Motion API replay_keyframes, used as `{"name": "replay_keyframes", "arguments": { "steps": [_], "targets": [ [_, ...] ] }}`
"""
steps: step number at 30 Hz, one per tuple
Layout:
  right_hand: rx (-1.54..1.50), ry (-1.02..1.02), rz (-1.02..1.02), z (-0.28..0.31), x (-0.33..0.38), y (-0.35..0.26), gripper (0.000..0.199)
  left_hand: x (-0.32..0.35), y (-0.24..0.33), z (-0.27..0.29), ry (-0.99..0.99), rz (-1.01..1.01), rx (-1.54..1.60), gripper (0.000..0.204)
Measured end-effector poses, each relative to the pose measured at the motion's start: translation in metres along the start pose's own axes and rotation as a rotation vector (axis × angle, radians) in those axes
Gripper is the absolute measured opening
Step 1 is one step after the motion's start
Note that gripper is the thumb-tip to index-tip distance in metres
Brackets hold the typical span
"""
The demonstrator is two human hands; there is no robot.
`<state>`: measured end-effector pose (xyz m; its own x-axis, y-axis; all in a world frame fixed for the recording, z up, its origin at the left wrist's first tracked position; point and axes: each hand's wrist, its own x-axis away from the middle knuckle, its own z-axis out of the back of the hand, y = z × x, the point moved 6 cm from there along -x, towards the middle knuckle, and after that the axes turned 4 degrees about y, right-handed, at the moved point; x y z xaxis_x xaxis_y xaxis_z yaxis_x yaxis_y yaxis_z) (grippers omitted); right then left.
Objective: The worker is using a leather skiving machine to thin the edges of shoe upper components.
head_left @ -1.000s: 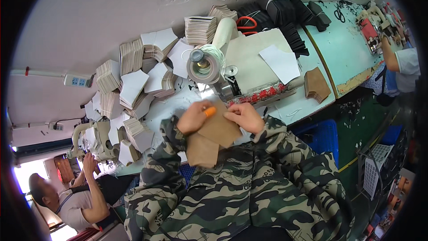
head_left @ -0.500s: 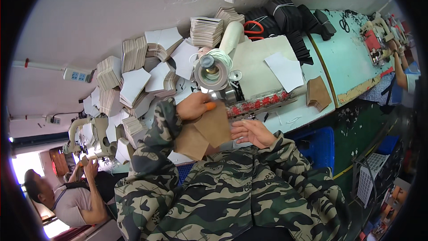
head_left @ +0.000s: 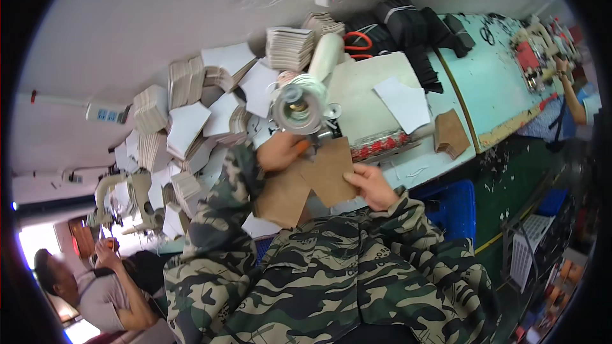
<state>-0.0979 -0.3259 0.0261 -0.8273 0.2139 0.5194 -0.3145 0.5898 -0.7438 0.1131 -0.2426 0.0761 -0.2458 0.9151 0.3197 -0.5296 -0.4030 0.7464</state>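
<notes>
Green floor [head_left: 492,200] lies beyond the table edge [head_left: 440,167]; brown pieces [head_left: 330,173] lie between hands: right hand [head_left: 373,187] pinches one, grip of left hand [head_left: 278,151] I cannot tell.

Pale tbl [head_left: 440,160] bears sewing mach. [head_left: 298,109], wht stacks [head_left: 186,126] at L, blk bundles [head_left: 403,23], brn stack [head_left: 451,131] at R.

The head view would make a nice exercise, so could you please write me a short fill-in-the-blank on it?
1. The right hand holds a piece coloured ____.
2. The left hand wears a finger cover coloured ____.
3. The big blue tub is on the person's ____ side.

Missing words: brown; orange; right.
</notes>
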Motion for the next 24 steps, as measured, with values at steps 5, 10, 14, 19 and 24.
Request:
{"name": "replay_keyframes", "arguments": {
  "steps": [5, 10, 14, 19, 24],
  "targets": [
    [1.757, 0.847, 1.027, 0.048, 0.033, -0.163, 0.028, 0.044, 0.001, -0.062, 0.061, 0.239, 0.316, 0.037],
    [0.876, 0.381, 0.704, 0.006, 0.022, -0.078, 0.034, 0.074, 0.004, -0.065, -0.089, 0.257, 0.525, 0.031],
    [0.310, -0.072, 0.084, -0.039, -0.014, -0.019, 0.030, 0.063, -0.004, -0.055, 0.021, 0.274, 0.622, 0.031],
    [0.284, -0.064, 0.131, -0.044, -0.017, -0.024, 0.028, 0.066, 0.013, -0.045, 0.299, 0.092, 0.477, 0.028],
    [0.285, -0.101, 0.107, -0.044, -0.022, -0.024, 0.026, 0.061, 0.016, -0.039, 0.224, 0.075, 0.299, 0.022]
  ]
}}
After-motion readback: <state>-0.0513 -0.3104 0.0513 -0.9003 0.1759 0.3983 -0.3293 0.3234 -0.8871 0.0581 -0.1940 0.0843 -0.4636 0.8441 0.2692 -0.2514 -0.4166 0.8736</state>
